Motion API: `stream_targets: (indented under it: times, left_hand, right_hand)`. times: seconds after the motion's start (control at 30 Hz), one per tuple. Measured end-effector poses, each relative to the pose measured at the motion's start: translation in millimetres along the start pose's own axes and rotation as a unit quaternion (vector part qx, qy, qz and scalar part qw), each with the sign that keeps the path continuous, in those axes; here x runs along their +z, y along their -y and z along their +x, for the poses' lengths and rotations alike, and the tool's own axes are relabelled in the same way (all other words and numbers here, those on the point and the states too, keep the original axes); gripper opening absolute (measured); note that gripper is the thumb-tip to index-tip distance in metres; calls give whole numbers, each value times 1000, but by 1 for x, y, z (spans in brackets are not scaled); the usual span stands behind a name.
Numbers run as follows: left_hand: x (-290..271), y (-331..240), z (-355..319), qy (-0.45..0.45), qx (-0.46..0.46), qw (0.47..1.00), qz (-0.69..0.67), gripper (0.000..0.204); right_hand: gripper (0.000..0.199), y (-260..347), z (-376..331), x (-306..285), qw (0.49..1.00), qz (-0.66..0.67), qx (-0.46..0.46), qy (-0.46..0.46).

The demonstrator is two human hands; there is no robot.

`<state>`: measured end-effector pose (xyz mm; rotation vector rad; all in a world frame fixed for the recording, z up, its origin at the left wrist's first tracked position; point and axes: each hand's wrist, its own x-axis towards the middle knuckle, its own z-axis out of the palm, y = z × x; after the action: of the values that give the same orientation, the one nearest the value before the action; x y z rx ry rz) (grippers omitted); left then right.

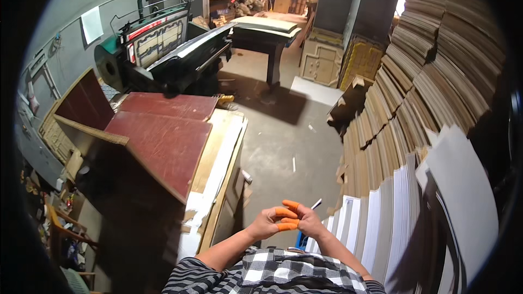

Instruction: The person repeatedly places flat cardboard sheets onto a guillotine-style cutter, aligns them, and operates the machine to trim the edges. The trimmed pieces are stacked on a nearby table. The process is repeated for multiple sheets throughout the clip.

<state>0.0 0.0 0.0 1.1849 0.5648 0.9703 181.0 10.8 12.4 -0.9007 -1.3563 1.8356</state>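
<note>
Head view: left hand (263, 225), right hand (310, 223) together, cannot tell if pinching; finger covers (285, 212) bright orange, snug.

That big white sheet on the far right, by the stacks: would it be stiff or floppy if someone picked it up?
The white sheet would probably be light for its size, since its edge looks thin. It may flex when lifted, as it appears bowed, though the lens could exaggerate that. Its broad, smooth-looking face might make it slippery.
</note>
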Motion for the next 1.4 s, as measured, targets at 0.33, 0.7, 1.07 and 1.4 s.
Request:
stream_targets:
  times: [0.33, 0.7, 1.07, 1.4]
  left_hand:
    - [-100, -44, 226, 198, 26, 967, 157, 22]
    - [-167, -48, 400, 124, 130, 971, 160, 28]
    - [-229, -66, 590, -70, -30, 994, 78, 41]
    - [-294, -57, 726, -4, -68, 973, 219, 29]
  right_hand:
    - [66, 76, 153, -107, 990, -87, -31, -107]
    - [56, 119, 322, -240, 953, -270, -139, -7]
    - [61, 201, 501, -405, 972, -160, -170, 5]
    - [62, 204, 608, -487, 971, -194, -126, 59]
